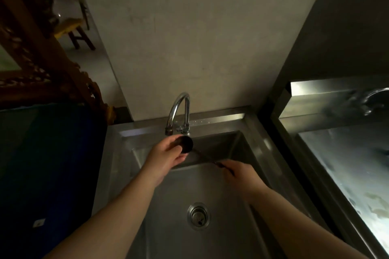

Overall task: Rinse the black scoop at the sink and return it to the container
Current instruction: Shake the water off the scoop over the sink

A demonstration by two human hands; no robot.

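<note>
The black scoop [187, 143] is a small round cup on a long thin handle, held over the steel sink [248, 145] just below the chrome faucet [179, 109]. My left hand [166, 154] wraps its fingers around the cup. My right hand [240, 172] grips the far end of the handle, to the right and nearer me. No water stream is visible from the spout. The container is not in view.
The sink drain [198, 215] lies in the basin floor below my arms. A dark blue bin or cover [52, 164] stands left of the sink. A second steel counter [345, 153] with a bright wet surface runs along the right. A plain wall rises behind the faucet.
</note>
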